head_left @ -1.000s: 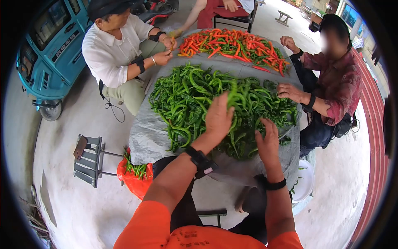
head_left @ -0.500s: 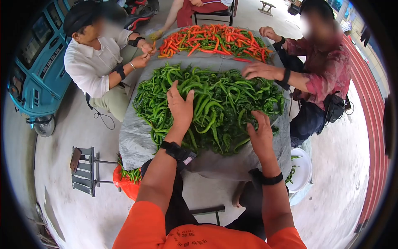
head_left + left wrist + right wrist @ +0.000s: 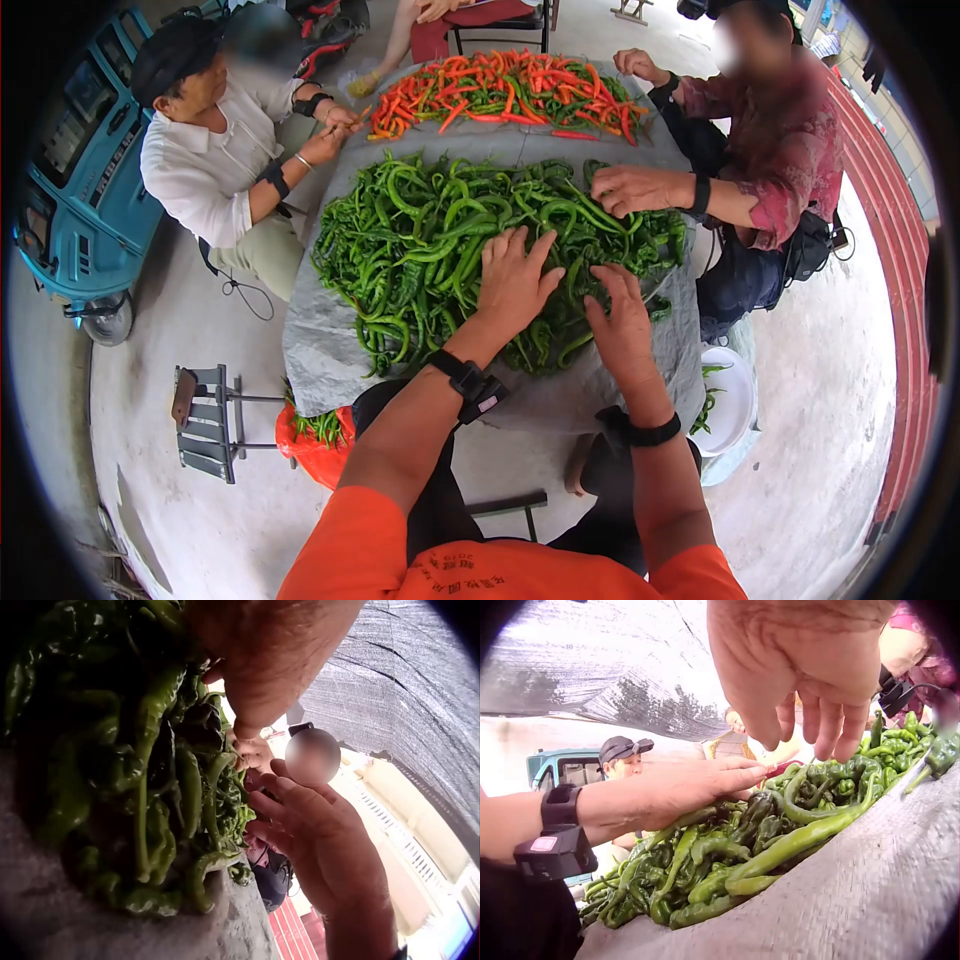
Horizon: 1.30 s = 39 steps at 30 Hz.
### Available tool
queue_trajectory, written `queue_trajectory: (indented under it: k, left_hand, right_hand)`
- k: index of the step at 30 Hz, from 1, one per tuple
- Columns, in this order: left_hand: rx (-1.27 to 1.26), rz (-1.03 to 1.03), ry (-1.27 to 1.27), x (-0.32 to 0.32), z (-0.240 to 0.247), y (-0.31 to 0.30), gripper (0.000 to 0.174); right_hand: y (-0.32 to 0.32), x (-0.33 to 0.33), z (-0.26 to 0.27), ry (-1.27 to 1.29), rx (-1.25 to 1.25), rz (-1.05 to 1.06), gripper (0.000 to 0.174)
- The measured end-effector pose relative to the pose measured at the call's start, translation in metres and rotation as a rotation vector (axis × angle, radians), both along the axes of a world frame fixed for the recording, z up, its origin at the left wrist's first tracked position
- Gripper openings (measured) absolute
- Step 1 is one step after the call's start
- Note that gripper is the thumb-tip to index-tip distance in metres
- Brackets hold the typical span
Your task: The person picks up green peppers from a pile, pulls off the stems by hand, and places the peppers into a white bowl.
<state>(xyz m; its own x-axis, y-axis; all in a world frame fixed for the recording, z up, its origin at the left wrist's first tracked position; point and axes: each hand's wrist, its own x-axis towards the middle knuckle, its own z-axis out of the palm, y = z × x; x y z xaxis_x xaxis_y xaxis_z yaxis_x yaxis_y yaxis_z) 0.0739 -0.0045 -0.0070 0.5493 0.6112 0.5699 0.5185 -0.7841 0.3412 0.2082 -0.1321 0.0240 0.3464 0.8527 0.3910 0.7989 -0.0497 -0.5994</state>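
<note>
A broad heap of green peppers (image 3: 410, 240) lies on a grey sheet (image 3: 320, 350) over the table. My left hand (image 3: 515, 280) rests palm down on the near middle of the heap, fingers spread and pointing away. Just to its right my right hand (image 3: 624, 325) hovers at the heap's near right edge, fingers loosely bent, and holds nothing visible. In the right wrist view the left hand (image 3: 667, 791) lies flat on the peppers (image 3: 780, 855), while the right hand (image 3: 802, 667) hangs above them. The left wrist view shows the right hand (image 3: 330, 855) with fingers apart.
Red peppers (image 3: 500, 90) form a second heap at the far side. A person in white (image 3: 215, 165) sits left; another in a patterned shirt (image 3: 790, 150) sits right, one hand on the green heap. A red bag (image 3: 310, 450), a slatted stool (image 3: 205, 425) and a white basin (image 3: 730, 400) stand nearby.
My left hand has moved right from the heap's left-middle and come down on the peppers, near my right hand. The right hand has shifted little. Green peppers in the middle lie differently.
</note>
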Motion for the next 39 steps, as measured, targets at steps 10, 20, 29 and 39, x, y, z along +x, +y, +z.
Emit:
queue_trajectory:
  k: [10, 20, 29, 39]
  left_hand:
    - [-0.231, -0.008, 0.119, 0.019, -0.012, 0.017, 0.054]
    - [-0.381, -0.153, -0.029, 0.008, 0.002, 0.010, 0.032]
    - [-1.009, -0.451, -0.790, -0.005, 0.012, 0.011, 0.023]
    - [-1.330, -0.632, -0.759, -0.023, 0.025, 0.002, 0.030]
  right_hand:
    - [0.002, -0.009, -0.006, -0.004, -0.058, 0.053, 0.038]
    - [0.004, -0.010, -0.005, 0.008, -0.049, 0.085, 0.035]
    - [0.008, -0.009, -0.002, 0.015, -0.017, 0.038, 0.033]
    - [0.023, -0.022, -0.014, 0.651, -0.028, 0.070, 0.033]
